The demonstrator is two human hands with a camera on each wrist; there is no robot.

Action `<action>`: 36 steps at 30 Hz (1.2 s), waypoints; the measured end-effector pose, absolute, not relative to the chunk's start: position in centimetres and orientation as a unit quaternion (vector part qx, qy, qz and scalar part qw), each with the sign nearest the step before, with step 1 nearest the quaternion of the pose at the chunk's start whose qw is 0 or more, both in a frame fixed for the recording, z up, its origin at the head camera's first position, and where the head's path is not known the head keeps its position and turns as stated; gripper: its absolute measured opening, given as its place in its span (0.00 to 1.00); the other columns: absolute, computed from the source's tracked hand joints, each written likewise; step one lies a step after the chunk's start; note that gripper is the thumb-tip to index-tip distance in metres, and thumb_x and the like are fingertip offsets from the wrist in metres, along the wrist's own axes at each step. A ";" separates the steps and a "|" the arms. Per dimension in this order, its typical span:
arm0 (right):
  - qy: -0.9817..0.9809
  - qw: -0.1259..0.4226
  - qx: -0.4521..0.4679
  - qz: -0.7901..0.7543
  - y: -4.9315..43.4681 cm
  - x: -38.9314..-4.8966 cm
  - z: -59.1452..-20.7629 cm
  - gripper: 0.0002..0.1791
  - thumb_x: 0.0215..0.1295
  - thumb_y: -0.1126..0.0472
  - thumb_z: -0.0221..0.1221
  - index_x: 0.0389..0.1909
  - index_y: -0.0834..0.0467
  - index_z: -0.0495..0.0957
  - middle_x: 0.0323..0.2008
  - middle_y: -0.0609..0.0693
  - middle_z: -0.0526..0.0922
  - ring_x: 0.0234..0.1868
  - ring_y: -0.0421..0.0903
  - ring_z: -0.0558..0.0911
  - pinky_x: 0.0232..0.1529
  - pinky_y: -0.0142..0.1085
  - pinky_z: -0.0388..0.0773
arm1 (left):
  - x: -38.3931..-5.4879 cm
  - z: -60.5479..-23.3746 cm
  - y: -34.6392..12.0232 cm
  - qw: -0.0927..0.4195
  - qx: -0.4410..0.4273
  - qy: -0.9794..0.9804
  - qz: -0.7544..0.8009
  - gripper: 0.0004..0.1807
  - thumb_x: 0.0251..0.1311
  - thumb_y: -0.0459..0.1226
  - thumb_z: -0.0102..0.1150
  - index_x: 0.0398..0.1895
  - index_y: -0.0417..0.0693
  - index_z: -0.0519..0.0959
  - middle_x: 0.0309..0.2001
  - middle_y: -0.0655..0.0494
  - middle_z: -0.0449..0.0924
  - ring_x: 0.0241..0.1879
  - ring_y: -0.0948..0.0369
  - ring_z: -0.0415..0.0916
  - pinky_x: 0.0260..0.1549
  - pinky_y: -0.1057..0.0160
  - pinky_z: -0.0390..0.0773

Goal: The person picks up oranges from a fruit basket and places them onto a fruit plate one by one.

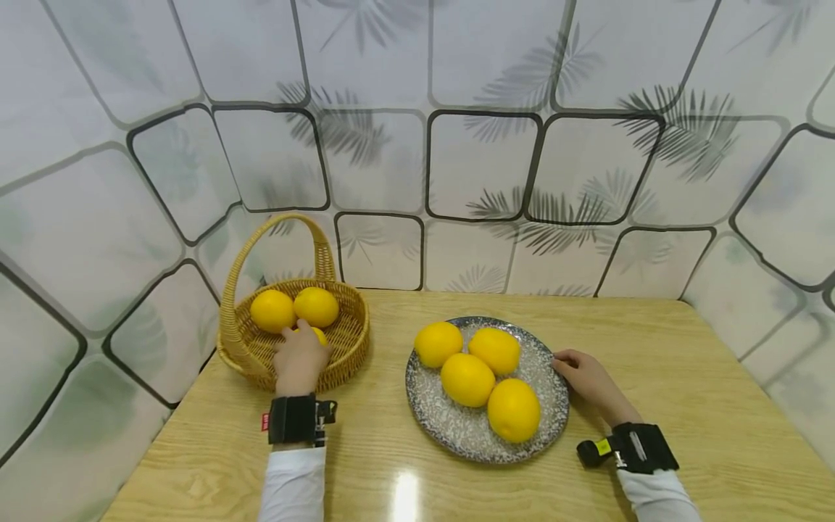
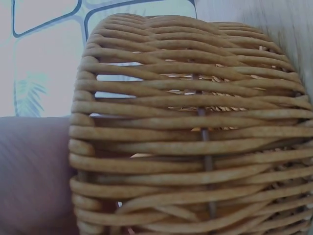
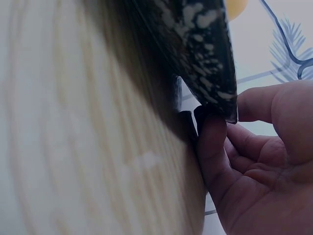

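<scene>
In the head view my left hand (image 1: 300,360) reaches over the near rim of a wicker basket (image 1: 353,355) and holds a yellow lemon (image 1: 320,335), mostly covered by the hand. Two more lemons (image 1: 317,307) lie behind it in the basket. The left wrist view is filled by the basket's woven side (image 2: 195,122), which hides the fingertips. My right hand (image 1: 589,380) pinches the right edge of a speckled grey plate (image 1: 551,384). Up close in the right wrist view, thumb and fingers take the plate's dark rim (image 3: 208,54) between them. Several lemons (image 1: 467,379) rest on the plate.
The basket's tall arched handle (image 1: 238,268) rises on its left and back. Beneath everything is a light wooden table (image 1: 365,442). Patterned cloth walls (image 1: 378,159) enclose its back and both sides.
</scene>
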State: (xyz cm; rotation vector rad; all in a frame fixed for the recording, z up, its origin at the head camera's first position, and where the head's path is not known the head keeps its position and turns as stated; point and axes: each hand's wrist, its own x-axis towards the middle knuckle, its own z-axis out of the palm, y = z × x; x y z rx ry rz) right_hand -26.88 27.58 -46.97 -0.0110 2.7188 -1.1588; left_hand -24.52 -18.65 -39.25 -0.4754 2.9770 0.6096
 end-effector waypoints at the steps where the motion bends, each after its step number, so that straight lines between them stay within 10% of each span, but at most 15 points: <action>1: 0.916 0.093 -0.004 -0.390 27.6 -26.9 -47.0 0.27 0.73 0.54 0.47 0.61 0.72 0.69 0.60 0.74 0.73 0.57 0.64 0.72 0.61 0.61 0.69 | -24.5 -39.3 -18.7 0.032 -0.153 0.967 0.200 0.43 0.64 0.46 0.55 0.69 0.24 0.50 0.61 0.14 0.55 0.54 0.20 0.61 0.50 0.28 0.73; 36: 0.915 0.098 -0.009 -0.391 27.6 -26.9 -46.8 0.28 0.73 0.54 0.47 0.62 0.72 0.68 0.61 0.74 0.72 0.59 0.65 0.71 0.62 0.61 0.68 | -24.6 -37.0 -17.7 -0.054 -0.109 0.971 0.206 0.45 0.51 0.47 0.66 0.70 0.39 0.58 0.64 0.25 0.59 0.52 0.31 0.67 0.42 0.31 0.77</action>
